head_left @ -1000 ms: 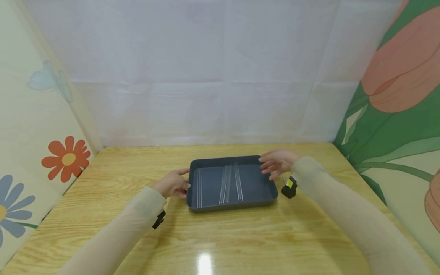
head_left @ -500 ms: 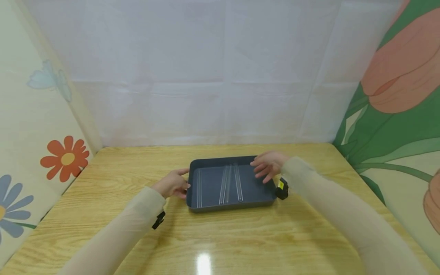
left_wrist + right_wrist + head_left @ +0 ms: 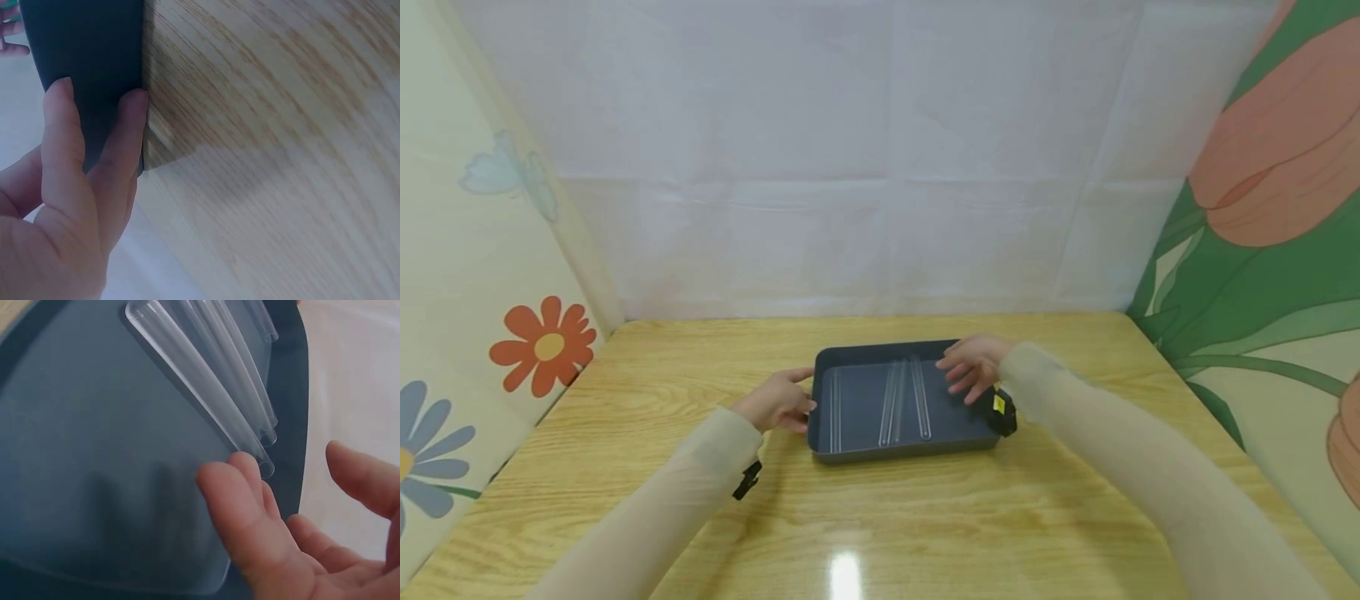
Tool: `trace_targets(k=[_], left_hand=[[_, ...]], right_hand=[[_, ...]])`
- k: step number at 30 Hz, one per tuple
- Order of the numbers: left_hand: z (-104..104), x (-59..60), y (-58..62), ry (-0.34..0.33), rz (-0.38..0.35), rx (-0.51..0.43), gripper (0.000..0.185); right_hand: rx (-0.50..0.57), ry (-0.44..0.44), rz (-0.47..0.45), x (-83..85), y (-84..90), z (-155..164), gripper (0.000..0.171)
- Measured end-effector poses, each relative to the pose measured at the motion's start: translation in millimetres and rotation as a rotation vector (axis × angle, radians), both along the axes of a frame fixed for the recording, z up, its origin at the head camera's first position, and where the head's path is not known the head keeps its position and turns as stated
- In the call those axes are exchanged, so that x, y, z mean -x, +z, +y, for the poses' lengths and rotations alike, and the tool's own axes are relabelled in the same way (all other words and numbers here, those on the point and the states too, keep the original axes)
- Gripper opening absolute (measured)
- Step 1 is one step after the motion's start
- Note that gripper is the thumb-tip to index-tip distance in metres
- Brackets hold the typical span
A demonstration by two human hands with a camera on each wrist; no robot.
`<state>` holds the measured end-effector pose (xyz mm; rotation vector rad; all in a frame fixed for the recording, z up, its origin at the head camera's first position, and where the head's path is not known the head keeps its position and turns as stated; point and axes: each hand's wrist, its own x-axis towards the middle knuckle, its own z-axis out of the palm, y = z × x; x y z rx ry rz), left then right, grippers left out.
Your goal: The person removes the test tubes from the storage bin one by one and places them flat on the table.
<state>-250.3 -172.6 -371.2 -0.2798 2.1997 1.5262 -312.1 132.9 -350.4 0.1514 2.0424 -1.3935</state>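
A dark blue-grey rectangular tray [image 3: 865, 454] lies on the wooden table. Several clear test tubes [image 3: 921, 400] lie flat in it: one by the left wall, the others near the middle. My left hand [image 3: 775, 404] is at the tray's left end; in the left wrist view, extended fingertips [image 3: 61, 90] rest against the outer wall. My right hand [image 3: 976, 365] hovers over the tray's right part with loosely bent, spread fingers and nothing held. In the right wrist view its fingertips are close to the open end of the nearest test tube [image 3: 206, 394]; contact cannot be told.
The wooden table [image 3: 865, 533] reaches back to a white cloth backdrop [image 3: 880, 167]. Panels painted with flowers stand on the left and right. Each wrist carries a small black device, the right one [image 3: 1002, 414] near the tray's right wall.
My right hand has moved left, from the tray's right rim inward over the tray, closer to the rightmost test tube. The left hand, tray and tubes look unmoved.
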Motion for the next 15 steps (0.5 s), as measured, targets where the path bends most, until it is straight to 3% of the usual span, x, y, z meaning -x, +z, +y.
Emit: trace_targets(k=[15], left_hand=[[-3,0.4,-0.7,0.002,-0.003,-0.005,0.073]], right_hand=[[-0.061,0.014,-0.051,12.9,-13.3,-26,0.06]])
